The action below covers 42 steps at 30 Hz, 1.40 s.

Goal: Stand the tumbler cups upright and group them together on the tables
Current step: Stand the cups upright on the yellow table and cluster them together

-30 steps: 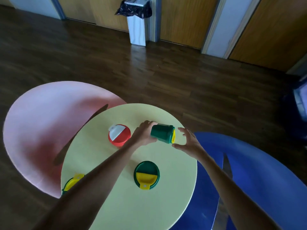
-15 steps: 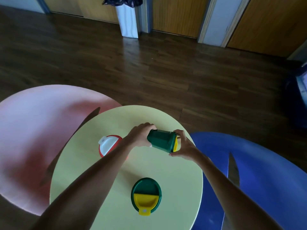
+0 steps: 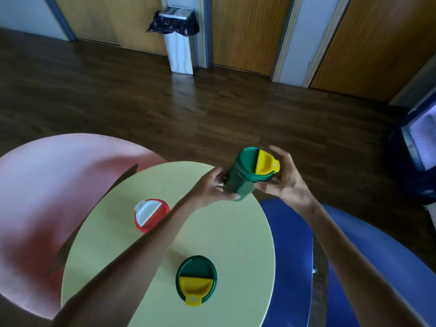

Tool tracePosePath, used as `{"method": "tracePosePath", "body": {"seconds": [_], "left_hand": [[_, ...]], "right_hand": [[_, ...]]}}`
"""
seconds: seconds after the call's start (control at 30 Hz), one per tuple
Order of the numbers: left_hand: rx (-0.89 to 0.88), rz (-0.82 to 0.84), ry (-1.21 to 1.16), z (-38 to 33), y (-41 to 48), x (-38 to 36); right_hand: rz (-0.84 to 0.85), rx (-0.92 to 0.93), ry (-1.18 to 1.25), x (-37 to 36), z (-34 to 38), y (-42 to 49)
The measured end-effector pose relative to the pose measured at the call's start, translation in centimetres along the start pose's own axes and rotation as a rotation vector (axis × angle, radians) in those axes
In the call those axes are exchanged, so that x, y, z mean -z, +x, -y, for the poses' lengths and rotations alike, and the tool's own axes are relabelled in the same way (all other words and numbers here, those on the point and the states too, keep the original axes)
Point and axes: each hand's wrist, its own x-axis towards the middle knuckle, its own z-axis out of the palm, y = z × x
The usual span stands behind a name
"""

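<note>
A green tumbler cup (image 3: 245, 175) with a green and yellow lid is lifted above the far right edge of the yellow round table (image 3: 226, 234), nearly upright and tilted a little. My left hand (image 3: 212, 188) grips its lower body from the left. My right hand (image 3: 286, 180) holds it near the lid from the right, fingers curved round it. A second green tumbler (image 3: 196, 279) with a yellow flap stands upright near the table's front. A red tumbler (image 3: 151, 214) with a white flap stands upright left of my left forearm.
A pink round table (image 3: 54, 175) adjoins the yellow one on the left and a blue table (image 3: 368, 256) on the right. Dark wood floor lies beyond. A white bin (image 3: 179, 43) with a black bag stands by the far wall. A dark blue object (image 3: 415, 147) is at the right edge.
The green tumbler lay on its side between my hands; now it is raised off the table and turned nearly upright, lid up. My right hand went from reaching to holding it.
</note>
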Motion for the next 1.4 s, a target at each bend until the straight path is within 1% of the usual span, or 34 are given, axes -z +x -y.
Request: {"method": "tracePosePath", "body": {"seconds": [0.07, 0.17, 0.23, 0.4, 0.53, 0.77, 0.97, 1.13, 1.4], "left_hand": [[-0.002, -0.008, -0.107, -0.1, -0.6, -1.1], [0.007, -0.006, -0.143, 0.9, -1.4, -1.8], [0.026, -0.013, -0.068, 2.1, -2.0, -1.8], [0.073, -0.03, 0.234, 5.1, -3.7, -1.9], [0.08, -0.02, 0.319, 6.8, -4.7, -1.4], [0.151, -0.036, 0.309, 9.0, -5.6, -1.0], [0.208, -0.054, 0.287, 10.3, -6.6, -1.1], [0.218, -0.059, 0.222, 10.9, -7.1, -1.2], [0.245, -0.079, 0.198, 10.6, -8.4, -0.6]], "right_hand": [[0.003, -0.026, 0.081, -0.2, 0.9, -0.5], [0.072, -0.098, 0.056, -0.6, 1.0, -1.3], [0.098, -0.137, -0.011, -0.9, 0.2, -2.0], [0.105, -0.213, -0.13, -2.1, -3.9, -3.4], [0.128, -0.251, -0.181, -3.1, -6.4, -3.6], [0.186, -0.252, -0.216, -5.0, -8.1, -3.8], [0.18, -0.285, -0.19, -6.0, -9.6, -5.0], [0.175, -0.297, -0.185, -6.1, -10.6, -5.4], [0.188, -0.358, -0.225, -6.0, -10.7, -5.8]]}}
